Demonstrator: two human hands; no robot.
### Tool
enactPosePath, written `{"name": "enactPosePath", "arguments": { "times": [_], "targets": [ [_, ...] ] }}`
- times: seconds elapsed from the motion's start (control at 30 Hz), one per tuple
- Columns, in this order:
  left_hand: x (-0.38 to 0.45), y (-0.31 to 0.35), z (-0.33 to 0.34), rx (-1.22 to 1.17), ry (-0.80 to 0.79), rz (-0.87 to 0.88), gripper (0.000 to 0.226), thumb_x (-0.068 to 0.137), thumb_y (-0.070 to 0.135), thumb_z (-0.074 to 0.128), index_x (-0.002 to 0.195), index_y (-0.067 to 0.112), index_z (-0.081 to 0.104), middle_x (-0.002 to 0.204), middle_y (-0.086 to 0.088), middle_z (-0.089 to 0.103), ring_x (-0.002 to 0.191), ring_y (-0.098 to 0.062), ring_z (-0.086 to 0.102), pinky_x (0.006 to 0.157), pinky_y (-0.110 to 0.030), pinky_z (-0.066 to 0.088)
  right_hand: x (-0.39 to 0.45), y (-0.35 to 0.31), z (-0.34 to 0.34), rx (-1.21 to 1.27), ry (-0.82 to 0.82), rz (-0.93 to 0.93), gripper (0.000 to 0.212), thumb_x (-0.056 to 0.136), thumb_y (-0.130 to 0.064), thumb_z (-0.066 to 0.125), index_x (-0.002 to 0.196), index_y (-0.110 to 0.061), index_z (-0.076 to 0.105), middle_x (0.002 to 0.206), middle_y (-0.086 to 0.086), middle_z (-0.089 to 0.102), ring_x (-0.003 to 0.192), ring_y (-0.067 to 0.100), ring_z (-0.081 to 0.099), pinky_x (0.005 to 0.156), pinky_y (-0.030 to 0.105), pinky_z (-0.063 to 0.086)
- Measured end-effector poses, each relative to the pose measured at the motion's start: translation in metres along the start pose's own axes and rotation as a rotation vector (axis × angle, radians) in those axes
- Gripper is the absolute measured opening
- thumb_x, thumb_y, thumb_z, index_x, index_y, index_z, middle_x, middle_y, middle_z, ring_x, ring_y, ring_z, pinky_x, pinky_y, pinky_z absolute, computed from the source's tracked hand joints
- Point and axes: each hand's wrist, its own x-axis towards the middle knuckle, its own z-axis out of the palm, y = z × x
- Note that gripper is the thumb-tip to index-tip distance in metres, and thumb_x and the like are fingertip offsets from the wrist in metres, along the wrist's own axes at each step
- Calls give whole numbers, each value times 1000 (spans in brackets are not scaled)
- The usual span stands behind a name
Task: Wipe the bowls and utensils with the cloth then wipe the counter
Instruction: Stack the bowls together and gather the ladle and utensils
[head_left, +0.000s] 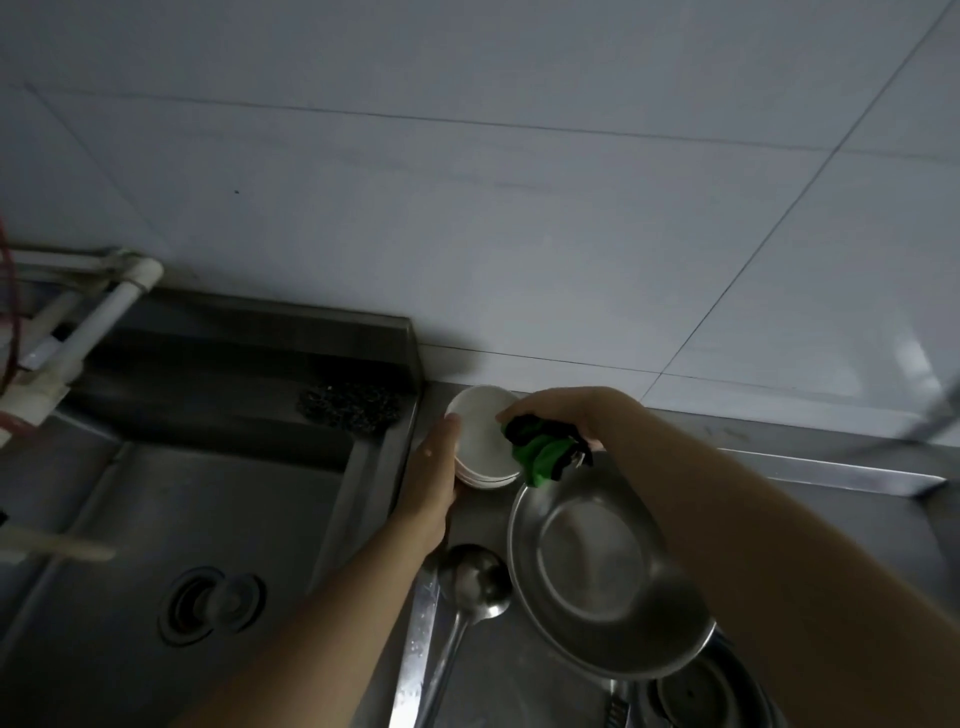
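Grey stainless-steel desk (857, 519) runs along the white tiled wall, beside the sunken steel sink. On it: stack of small white ceramic bowls (480, 441) at the back, large round steel basin (597, 566) just beside them, steel ladle (470, 587) lying by the basin's left.

Kitchen: steel sink (171, 519), tiled wall (467, 182)
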Motion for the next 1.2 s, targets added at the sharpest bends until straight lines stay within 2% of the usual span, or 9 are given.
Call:
{"name": "enactPosePath", "arguments": {
  "times": [0.2, 0.33, 0.43, 0.57, 0.7, 0.77, 0.83, 0.93, 1.2],
  "targets": [
    [-29, 36, 2, 3, 4, 83, 10, 98, 44, 57, 99, 36, 62, 110, 4, 68, 105, -14, 66, 95, -38, 53, -34, -14, 24, -80, 42, -99, 48, 98, -30, 55, 69, -24, 17, 60, -3, 11, 52, 15, 5, 62, 27, 10],
    [-64, 59, 13, 54, -29, 162, 15, 98, 47, 57, 106, 37, 65, 120, 1, 68, 111, -15, 65, 96, -38, 54, -79, -15, 47, -116, 91, -150, 46, 99, -31, 53, 62, -21, 29, 53, -2, 20, 43, 15, 18, 52, 27, 30],
    [-94, 66, 24, 109, -73, 179, 17, 97, 47, 56, 108, 38, 65, 120, -1, 67, 112, -19, 65, 100, -45, 53, -118, 5, 66, -55, 148, -176, 41, 102, -29, 49, 70, -23, 23, 54, 0, 20, 42, 17, 19, 46, 26, 24],
    [-131, 57, 48, 196, -198, 94, 5, 97, 43, 54, 98, 42, 59, 114, -3, 64, 110, -22, 63, 89, -38, 55, -156, 53, 72, -142, 454, -199, 32, 100, -30, 57, 73, -13, 52, 52, 4, 49, 39, 19, 48, 40, 26, 46],
    [-139, 25, 67, 220, -256, -32, 11, 96, 39, 59, 106, 34, 57, 119, -8, 63, 109, -22, 62, 73, -30, 52, -160, 109, 49, 34, 412, -196, 27, 98, -23, 58, 79, -5, 52, 58, 6, 44, 40, 19, 43, 40, 29, 45],
    [-135, 5, 74, 222, -275, -64, 17, 96, 37, 60, 112, 32, 57, 120, -8, 62, 109, -23, 61, 78, -32, 54, -150, 133, 35, 98, 387, -203, 23, 96, -19, 57, 78, -7, 49, 60, 5, 39, 41, 17, 38, 42, 27, 38],
    [-127, -12, 79, 229, -292, -97, 23, 96, 36, 60, 118, 32, 55, 120, -4, 59, 108, -20, 59, 93, -40, 52, -138, 151, 25, 170, 419, -195, 24, 95, -17, 57, 75, -8, 47, 63, 6, 35, 43, 18, 36, 43, 28, 34],
    [-112, -28, 85, 264, -312, -169, 10, 97, 34, 56, 107, 35, 56, 115, 1, 56, 108, -18, 53, 109, -47, 42, -123, 169, 20, 145, 584, -198, 20, 95, -16, 62, 89, 3, 60, 64, 14, 59, 48, 24, 56, 44, 30, 51],
    [-88, -44, 89, 331, -287, -160, 24, 96, 41, 52, 116, 34, 62, 123, -7, 61, 116, -28, 54, 108, -50, 43, -88, 184, 11, 242, 640, -186, 16, 92, -13, 66, 90, 3, 66, 65, 16, 66, 52, 26, 63, 49, 32, 54]
  ]
}}
